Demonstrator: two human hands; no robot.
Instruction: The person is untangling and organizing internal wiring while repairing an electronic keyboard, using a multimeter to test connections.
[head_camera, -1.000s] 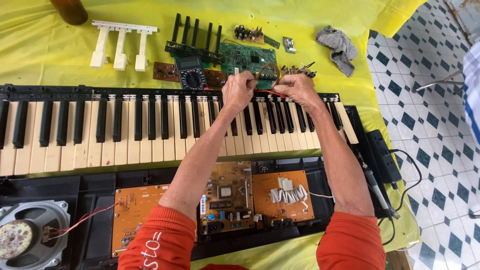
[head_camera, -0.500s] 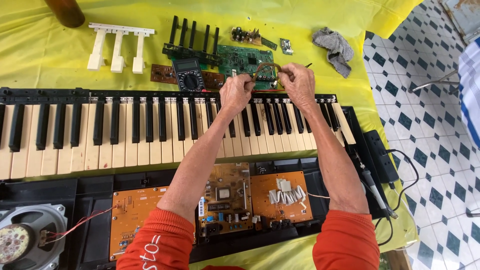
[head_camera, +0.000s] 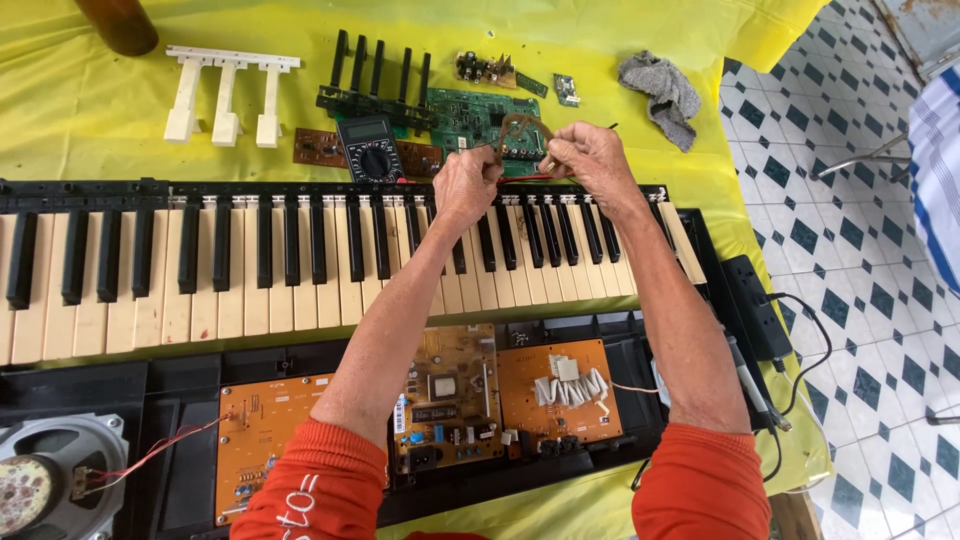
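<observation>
Both the left hand (head_camera: 468, 185) and right hand (head_camera: 590, 160) pinch a thin brown looped band (head_camera: 517, 130), stretched above the black-and-cream keyboard keys (head_camera: 300, 260); it is best kept taut and pulled evenly.

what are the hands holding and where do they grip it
Both the left hand and the right hand pinch a thin brownish looped strip, each at one lower end, above the keyboard.
</observation>
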